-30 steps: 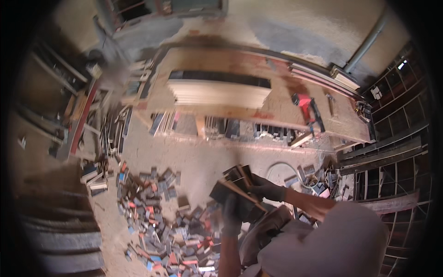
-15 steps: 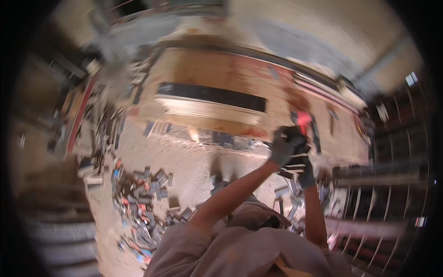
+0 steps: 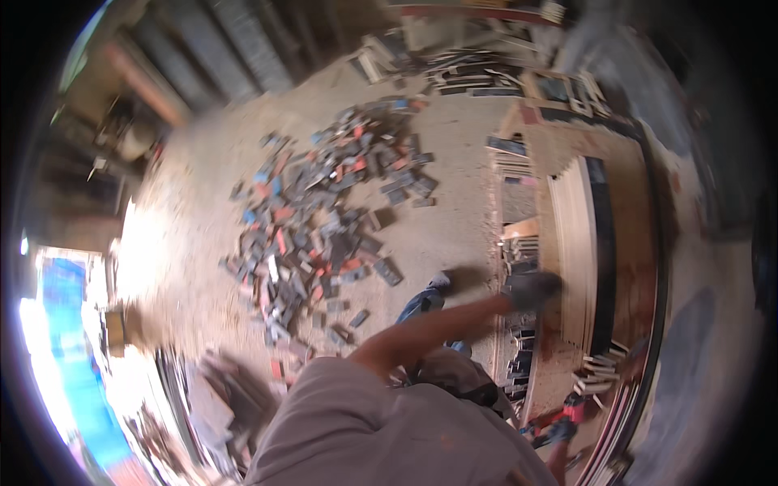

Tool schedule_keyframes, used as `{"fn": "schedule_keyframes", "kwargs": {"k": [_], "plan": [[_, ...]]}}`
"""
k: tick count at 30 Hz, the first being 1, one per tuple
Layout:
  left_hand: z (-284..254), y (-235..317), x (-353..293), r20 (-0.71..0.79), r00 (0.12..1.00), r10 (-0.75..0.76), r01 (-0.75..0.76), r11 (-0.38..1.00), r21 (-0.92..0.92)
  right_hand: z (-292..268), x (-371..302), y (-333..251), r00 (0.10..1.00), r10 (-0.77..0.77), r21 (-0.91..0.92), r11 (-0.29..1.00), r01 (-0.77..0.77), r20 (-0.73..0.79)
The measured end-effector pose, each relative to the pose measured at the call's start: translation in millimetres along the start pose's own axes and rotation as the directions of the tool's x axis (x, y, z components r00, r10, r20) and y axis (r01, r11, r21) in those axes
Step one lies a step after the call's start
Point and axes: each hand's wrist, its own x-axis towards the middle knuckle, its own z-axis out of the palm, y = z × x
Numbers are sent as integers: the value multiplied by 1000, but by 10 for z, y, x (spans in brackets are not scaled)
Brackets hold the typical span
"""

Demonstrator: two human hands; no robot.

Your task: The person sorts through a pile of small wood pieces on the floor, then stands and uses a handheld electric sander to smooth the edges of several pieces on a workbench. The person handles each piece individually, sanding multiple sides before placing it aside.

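Head view, blurred, tilted hard. Stack of pale wood boards [image 3: 577, 243] w/ dark board on far side, lying on wooden tabletop [image 3: 640, 267] at right of frame. Left hand [image 3: 531, 289], gloved in dark grey, stretched out from lower centre, resting on near edge of stack/tabletop; fingers blurred, can't tell how far open or whether gripping anything. Right hand [image 3: 559, 429] low at right edge, dark glove, at a red tool [image 3: 574, 411] on tabletop end; fingers look curled near it, hold not clear. Small pile of short light strips [image 3: 598, 374] just beside red tool, on tabletop. Under tabletop edge, more stacked offcuts [image 3: 519, 243], dim. Blue-trousered leg and pale shoe [image 3: 438, 283] on sandy floor [image 3: 203, 243] just left of left hand. Big scatter of grey, red, blue small blocks [image 3: 324, 227] spread on floor, well apart from tabletop. Grey-beige shirt shoulder [image 3: 365, 429] filling lower centre. Bright blue glare at far left rim.
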Motion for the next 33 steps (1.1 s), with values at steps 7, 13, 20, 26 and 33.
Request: {"fn": "schedule_keyframes", "kwargs": {"k": [7,13,20,26,33], "plan": [[-3084,541,-4657,-668,164,-726,985,81,154,2033,-439,61,717,203,-621,683,384,667],[-1884,1574,-6636,-158,91,-983,614,180,-769,3787,-1385,-778,404,164,-435,410,802,900],[-1325,1737,-5431,22,123,-992,938,109,-329,4251,-2067,-1232,160,227,-215,245,945,961],[-2155,1254,-5651,-65,-122,-990,682,-37,-731,5398,-3368,-1167,461,268,-508,140,850,846],[-3266,534,-5283,-20,-62,-998,668,-26,-744,5973,-3976,-1502,633,226,-672,212,710,740]]}}
